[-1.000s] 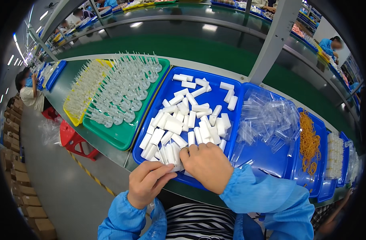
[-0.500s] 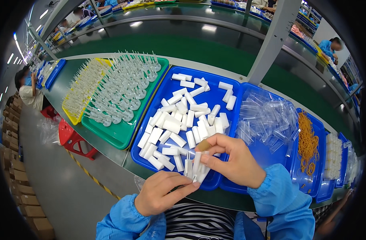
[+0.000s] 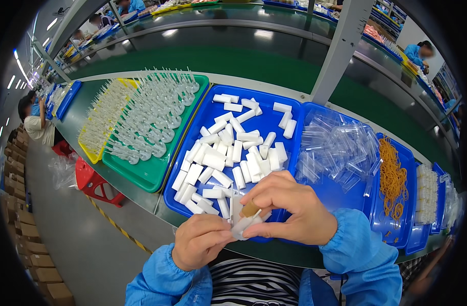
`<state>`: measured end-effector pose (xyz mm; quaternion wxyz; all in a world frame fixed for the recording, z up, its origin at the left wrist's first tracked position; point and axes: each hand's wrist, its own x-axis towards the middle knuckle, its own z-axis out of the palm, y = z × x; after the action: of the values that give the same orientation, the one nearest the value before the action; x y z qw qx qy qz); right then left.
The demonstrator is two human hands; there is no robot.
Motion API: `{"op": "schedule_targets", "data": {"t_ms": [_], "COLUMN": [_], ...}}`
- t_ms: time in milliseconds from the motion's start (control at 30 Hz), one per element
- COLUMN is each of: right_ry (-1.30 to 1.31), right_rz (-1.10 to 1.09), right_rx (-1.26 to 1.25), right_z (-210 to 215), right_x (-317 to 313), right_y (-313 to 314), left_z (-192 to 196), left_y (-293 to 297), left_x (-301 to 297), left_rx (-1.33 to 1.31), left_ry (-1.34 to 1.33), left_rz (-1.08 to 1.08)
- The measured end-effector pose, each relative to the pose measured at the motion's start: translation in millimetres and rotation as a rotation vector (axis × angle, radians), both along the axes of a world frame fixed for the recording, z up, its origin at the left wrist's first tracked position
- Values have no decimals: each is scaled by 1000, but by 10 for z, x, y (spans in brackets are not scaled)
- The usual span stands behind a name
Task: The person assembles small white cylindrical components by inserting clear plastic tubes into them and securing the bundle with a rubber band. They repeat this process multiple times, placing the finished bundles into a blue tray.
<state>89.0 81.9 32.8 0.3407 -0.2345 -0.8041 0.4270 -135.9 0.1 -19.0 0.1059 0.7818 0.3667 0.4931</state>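
Close to the front rim of a blue tray (image 3: 272, 121), my two hands meet around a small translucent white plastic piece (image 3: 238, 230) with thin upright prongs. My left hand (image 3: 198, 240) pinches its left side between thumb and fingertips. From the right, my right hand (image 3: 297, 210) grips it with the thumb low and the fingers curled over the top. A tan covering (image 3: 250, 208) sits on a right fingertip. Fingers hide part of the piece, so whether a white block is in it I cannot tell. Many short white blocks (image 3: 214, 159) lie loose in the tray.
Left stands a green tray (image 3: 141, 173) of translucent pronged pieces (image 3: 154, 120), beside a yellow tray (image 3: 92, 153) of thin-stemmed parts. Right are clear plastic tubes (image 3: 338, 145) and orange rubber bands (image 3: 393, 173) in blue trays. A grey post (image 3: 340, 56) rises behind. A red stool (image 3: 93, 178) stands left.
My right hand has moved slightly down, its fingers more curled over the piece and its thumb lower. My left hand remains pinched on the piece. The whole view has shifted slightly.
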Motion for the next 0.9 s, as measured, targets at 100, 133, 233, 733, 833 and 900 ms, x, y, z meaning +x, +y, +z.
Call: {"op": "schedule_targets", "data": {"t_ms": [100, 133, 233, 733, 833, 900], "right_ry": [-22, -40, 59, -698, -801, -808], "right_rz": [36, 50, -11, 27, 1, -10], "right_rx": [-82, -131, -349, 599, 713, 756], "right_z": [-3, -3, -63, -398, -420, -440], "right_x": [-35, -49, -122, -321, -389, -391], "right_y": [28, 34, 3, -275, -288, -236], "left_z": [-27, -25, 17, -50, -3, 31], "left_y": [16, 17, 9, -23, -20, -10], "left_x": [-22, -13, 2, -208, -174, -175], "left_rx": [-4, -40, -164, -141, -107, -84], "left_ry": [2, -49, -260, 48, 111, 144], "left_rz": [-12, 24, 70, 258, 249, 231]}}
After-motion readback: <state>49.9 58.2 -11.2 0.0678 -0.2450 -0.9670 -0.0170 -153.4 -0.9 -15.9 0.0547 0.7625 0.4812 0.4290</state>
